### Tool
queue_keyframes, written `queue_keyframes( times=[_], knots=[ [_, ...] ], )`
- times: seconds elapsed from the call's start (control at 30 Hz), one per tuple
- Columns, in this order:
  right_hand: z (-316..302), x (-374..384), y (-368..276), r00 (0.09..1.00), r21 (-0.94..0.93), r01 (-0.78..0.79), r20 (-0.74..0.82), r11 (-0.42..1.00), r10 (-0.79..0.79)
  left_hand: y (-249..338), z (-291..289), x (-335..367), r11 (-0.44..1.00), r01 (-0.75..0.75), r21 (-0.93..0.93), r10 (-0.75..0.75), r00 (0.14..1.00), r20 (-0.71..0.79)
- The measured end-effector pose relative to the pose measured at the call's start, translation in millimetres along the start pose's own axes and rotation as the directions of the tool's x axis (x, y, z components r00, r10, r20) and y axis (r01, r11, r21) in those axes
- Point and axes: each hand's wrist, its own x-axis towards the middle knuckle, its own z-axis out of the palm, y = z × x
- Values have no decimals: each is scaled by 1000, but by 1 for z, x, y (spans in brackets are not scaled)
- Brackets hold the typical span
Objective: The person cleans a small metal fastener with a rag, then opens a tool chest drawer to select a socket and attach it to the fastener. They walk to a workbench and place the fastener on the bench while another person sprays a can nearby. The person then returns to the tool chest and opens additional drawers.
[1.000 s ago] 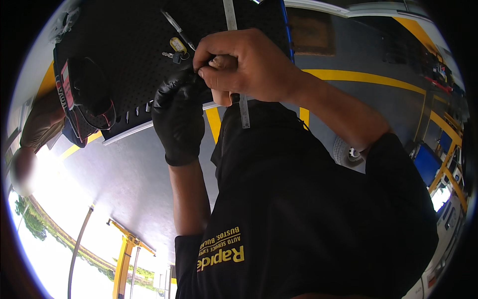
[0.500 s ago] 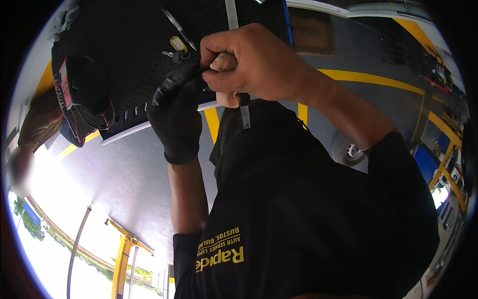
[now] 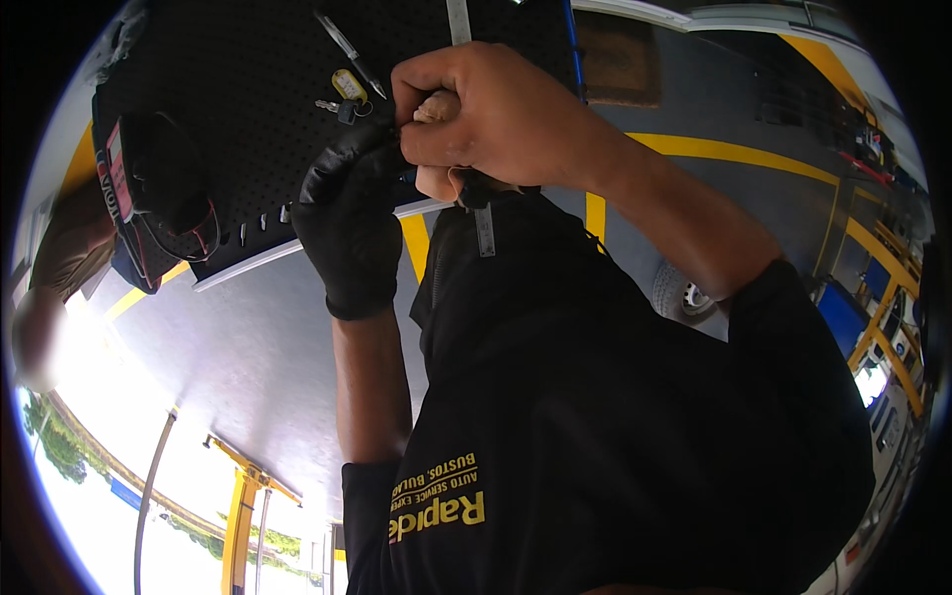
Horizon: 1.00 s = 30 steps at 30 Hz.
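Observation:
My left hand (image 3: 352,223), in a black glove, has its fingers bent and drawn together against my right hand. My bare right hand (image 3: 486,119) is closed, thumb and forefinger curled round a tan, lumpy thing (image 3: 436,107) whose kind I cannot make out. Where the two hands meet, the left fingertips and anything between them are hidden. A flat metal strip (image 3: 458,22) shows above my right hand, and a marked metal strip end (image 3: 485,232) below it; whether they are one piece I cannot tell. Left of my hands lie keys (image 3: 346,111) with a yellow tag (image 3: 345,83) and a silver pen (image 3: 342,45).
The black perforated tabletop (image 3: 248,59) carries small metal pieces (image 3: 263,222) along its near edge. A black-and-red object (image 3: 159,178) stands at its left corner, beside another person (image 3: 74,238). A wheel (image 3: 682,296) and yellow floor lines (image 3: 734,151) show at right.
The whole view has shifted slightly. My right hand has turned a little, and more dark material shows under it by the lower metal strip. Both hands stay together.

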Motion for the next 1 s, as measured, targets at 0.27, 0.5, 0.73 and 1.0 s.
queue_keyframes(
  times=[0.27,0.5,0.73,1.0],
  knots=[
    [9,8,9,999,18,44,-32,999,-43,-7,2,-1,966,127,-227,-134,991,-16],
    [3,-5,0,990,26,138,-29,990,-137,-1,2,-4,896,145,-419,-160,987,-2],
    [-3,-13,-9,957,-131,261,-96,956,-275,6,3,-3,882,113,-458,-108,993,35],
    [-1,-13,-8,923,-329,309,-121,892,-365,8,3,-3,977,100,-187,-100,995,8]
  ],
)
